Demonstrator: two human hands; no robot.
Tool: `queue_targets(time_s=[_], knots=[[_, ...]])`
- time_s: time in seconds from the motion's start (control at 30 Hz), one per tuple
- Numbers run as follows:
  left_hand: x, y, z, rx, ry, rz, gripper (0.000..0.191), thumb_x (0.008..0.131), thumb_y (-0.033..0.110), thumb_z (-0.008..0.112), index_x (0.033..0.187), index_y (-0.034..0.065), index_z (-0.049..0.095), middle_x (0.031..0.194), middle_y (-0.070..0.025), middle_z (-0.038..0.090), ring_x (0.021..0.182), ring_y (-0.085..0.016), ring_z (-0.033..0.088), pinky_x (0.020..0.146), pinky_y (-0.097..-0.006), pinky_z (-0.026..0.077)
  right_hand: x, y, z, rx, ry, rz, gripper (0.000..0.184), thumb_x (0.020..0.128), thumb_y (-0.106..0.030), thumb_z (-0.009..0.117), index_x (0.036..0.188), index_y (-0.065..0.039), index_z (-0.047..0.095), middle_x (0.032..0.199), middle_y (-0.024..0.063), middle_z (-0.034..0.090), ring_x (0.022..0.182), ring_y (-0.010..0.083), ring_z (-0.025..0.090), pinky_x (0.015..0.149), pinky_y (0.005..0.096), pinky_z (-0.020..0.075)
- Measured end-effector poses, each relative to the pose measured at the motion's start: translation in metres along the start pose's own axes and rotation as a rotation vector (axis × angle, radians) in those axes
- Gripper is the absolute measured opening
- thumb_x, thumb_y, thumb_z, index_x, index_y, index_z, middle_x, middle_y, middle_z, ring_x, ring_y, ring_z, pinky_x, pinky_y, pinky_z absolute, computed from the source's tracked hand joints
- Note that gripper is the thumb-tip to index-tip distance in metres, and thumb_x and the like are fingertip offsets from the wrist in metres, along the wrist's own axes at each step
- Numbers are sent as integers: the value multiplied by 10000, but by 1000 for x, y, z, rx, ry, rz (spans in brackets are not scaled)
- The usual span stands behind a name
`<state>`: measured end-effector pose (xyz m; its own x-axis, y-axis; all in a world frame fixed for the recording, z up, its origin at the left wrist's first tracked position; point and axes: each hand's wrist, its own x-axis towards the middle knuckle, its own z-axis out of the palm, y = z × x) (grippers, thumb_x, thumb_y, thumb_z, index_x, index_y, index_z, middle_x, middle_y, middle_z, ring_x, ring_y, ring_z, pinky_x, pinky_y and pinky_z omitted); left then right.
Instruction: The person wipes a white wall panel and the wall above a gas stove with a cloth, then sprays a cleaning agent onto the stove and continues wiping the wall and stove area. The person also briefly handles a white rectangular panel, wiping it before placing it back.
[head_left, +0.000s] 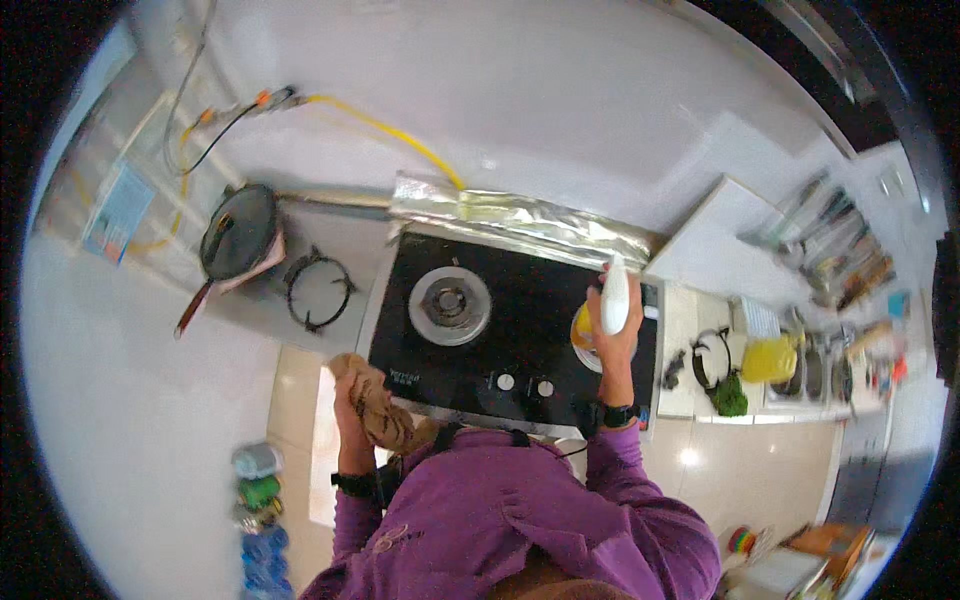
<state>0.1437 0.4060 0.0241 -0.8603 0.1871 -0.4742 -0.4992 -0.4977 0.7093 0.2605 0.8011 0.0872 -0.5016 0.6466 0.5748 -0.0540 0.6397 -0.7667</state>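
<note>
My left hand (346, 405) grips a crumpled brown cloth (379, 409) off the front left corner of a black glass-topped gas stove (517, 300). Over the stove's right side, my right hand (621, 349) holds a spray bottle with a white trigger head (616, 296). Part of its yellow-orange body (583, 324) shows beside the fingers. The bottle and hand largely cover the right burner (589, 360). The left burner (450, 304) is bare, without its pan support. Two control knobs (505, 382) are near the front edge.
Left of the stove are a dark pan (240, 236) and a black pan-support ring (348, 289). Foil (517, 214) lines the back, where a yellow hose (397, 133) descends. Another support ring (699, 367), a green scrubber (730, 397) and a yellow container (769, 358) are on the right counter.
</note>
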Motion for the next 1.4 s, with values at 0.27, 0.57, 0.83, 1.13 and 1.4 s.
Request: queue_targets(time_s=[0.27,0.57,0.83,1.13,1.4], knots=[[-18,13,-31,-57,75,22,405,944,385,597,1145,33,590,927,-128,680,744,-254,668,664,-359,566,-37,-25,142,216,-471,-95,495,818,-19,700,1296,-20,571,1152,121,644,1015,235,648,923,346,494],[-18,23,-94,-187,223,125,400,954,397,564,1183,70,549,982,-126,656,792,-251,656,651,-363,570,-37,-35,240,53,-317,-141,412,811,-172,789,1163,-24,633,983,169,701,903,330,707,795,391,544],[-11,29,-119,-183,157,136,398,970,392,546,1196,64,545,988,-128,658,822,-245,659,666,-365,571,-45,-48,253,26,-475,-34,457,792,-237,782,1197,-117,609,1030,186,693,961,420,668,806,473,542],[4,32,-117,-177,140,140,414,956,387,556,1206,57,548,1002,-132,669,833,-251,673,675,-364,577,-50,-54,264,-29,-492,-20,456,791,-240,777,1186,-92,606,1009,185,699,940,412,680,795,462,543],[9,36,-109,-158,148,96,397,945,390,560,1153,53,572,946,-132,672,729,-250,661,654,-351,568,-44,-36,251,1,-362,59,457,791,-211,795,1183,-59,617,1006,200,698,940,396,692,803,441,550]])
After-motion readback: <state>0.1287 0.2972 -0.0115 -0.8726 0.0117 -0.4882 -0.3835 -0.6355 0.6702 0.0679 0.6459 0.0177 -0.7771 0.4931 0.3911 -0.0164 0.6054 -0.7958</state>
